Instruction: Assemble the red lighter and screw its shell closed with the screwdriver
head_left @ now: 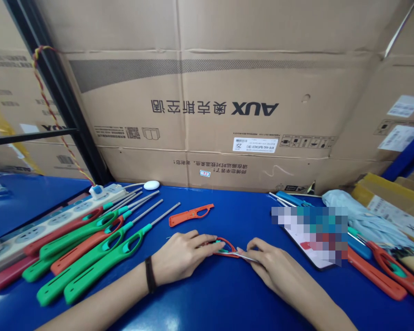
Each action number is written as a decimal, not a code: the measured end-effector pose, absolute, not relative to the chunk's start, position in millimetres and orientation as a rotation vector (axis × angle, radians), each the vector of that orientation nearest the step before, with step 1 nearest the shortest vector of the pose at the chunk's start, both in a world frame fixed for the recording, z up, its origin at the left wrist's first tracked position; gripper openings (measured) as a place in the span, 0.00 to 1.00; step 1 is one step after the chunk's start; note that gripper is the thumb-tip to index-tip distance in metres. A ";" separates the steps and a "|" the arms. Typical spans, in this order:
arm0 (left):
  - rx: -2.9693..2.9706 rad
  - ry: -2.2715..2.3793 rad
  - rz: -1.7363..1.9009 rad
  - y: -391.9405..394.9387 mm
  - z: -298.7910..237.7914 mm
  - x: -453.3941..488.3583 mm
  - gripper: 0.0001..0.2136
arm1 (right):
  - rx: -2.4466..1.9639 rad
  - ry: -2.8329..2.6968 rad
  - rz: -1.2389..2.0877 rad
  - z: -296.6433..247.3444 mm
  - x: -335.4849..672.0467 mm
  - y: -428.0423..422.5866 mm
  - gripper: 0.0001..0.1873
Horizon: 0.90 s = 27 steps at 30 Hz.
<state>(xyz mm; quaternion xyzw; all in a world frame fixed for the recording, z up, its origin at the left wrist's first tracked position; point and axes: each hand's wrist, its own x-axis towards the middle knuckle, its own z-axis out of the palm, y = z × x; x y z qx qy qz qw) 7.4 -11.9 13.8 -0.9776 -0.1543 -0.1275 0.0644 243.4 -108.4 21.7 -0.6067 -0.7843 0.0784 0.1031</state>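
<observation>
My left hand point(184, 257) and my right hand point(271, 266) meet over the blue table top point(207, 299). Between them is a red-orange lighter handle point(227, 248) with a green part inside its loop, partly hidden by my fingers. My left fingers grip the handle, and my right fingers pinch its thin metal nozzle point(248, 257). A loose orange handle half point(191, 214) lies just beyond my left hand. To the left of that hand lies a row of several long green and orange utility lighters point(100, 257) with metal nozzles.
A white power strip point(48, 225) lies along the table's left side. On the right are a pixelated phone point(310, 234), more orange lighters point(382, 271) and a pale blue cloth point(362, 220). A large cardboard box point(207, 92) stands along the table's far edge.
</observation>
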 end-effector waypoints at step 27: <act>-2.846 -0.255 -0.254 -8.5 16.7 1.1 0.19 | -1.746 -2.395 -0.175 20.8 238.5 -117.7 0.25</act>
